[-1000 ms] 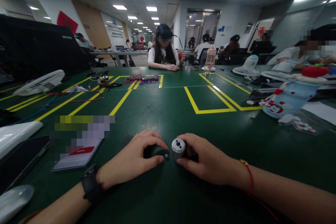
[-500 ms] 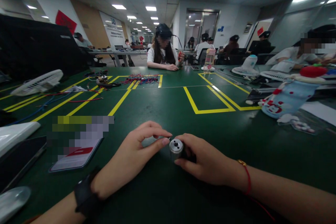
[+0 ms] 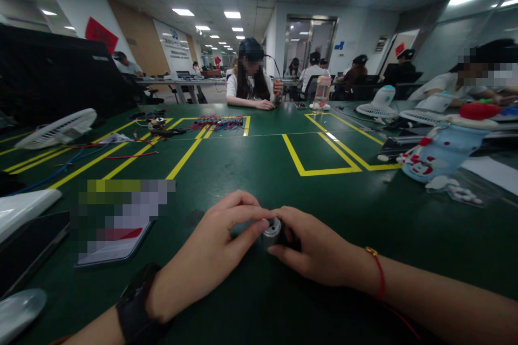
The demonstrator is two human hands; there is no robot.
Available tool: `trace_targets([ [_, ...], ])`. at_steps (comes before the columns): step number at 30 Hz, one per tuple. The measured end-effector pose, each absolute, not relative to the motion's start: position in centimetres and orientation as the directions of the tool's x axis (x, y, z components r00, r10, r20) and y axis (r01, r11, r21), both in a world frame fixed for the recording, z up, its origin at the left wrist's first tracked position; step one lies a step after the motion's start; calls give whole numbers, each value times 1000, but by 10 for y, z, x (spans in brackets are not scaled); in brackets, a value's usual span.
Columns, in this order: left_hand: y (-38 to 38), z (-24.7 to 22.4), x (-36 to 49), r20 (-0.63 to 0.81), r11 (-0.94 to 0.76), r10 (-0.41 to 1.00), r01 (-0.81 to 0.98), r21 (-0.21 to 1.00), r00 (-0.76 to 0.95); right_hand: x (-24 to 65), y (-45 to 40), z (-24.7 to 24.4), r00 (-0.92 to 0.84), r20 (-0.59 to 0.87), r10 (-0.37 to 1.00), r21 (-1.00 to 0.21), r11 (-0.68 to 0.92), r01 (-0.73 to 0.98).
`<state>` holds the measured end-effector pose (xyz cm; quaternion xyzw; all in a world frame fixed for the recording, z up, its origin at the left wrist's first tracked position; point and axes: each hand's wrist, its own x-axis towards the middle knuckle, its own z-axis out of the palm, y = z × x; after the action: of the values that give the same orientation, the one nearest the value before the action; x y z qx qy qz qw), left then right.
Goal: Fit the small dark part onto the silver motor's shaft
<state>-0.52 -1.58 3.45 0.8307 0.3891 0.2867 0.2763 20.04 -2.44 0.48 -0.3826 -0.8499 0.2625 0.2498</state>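
My right hand (image 3: 311, 242) wraps round a small cylindrical metal motor (image 3: 272, 233), which stands on the green table with its silver end face up. A dark hole shows in that face; the rest of the face lies behind my left fingers. My left hand (image 3: 226, 242) is over the motor's top, thumb and index finger pinched together at its upper left edge. Whatever the pinch holds is too small or hidden to make out. A black band is on my left wrist, a red cord on my right.
To the left lie a badge-like card (image 3: 117, 245), a dark flat device (image 3: 28, 248) and a white fan (image 3: 60, 129). Coloured wires (image 3: 220, 122) lie at the back. A blue cup (image 3: 443, 151) and a plastic bag (image 3: 465, 191) are at right. A person (image 3: 251, 78) sits opposite.
My left hand has moved right, bringing its pinched fingertips from beside the motor onto its top face. My right hand stays around the motor.
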Motion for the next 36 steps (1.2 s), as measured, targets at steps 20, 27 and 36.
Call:
trace_targets([
  [20, 13, 2, -29, -114, 138, 977, -124, 983, 181, 202, -26, 8, -563, 170, 809, -671, 513, 535],
  [27, 12, 4, -30, -133, 164, 972, -155, 974, 192, 202, -26, 9, -555, 161, 816, -681, 499, 536],
  [36, 10, 4, -30, -116, 143, 971, -120, 982, 208, 203, -26, 8, -553, 155, 818, -681, 494, 541],
])
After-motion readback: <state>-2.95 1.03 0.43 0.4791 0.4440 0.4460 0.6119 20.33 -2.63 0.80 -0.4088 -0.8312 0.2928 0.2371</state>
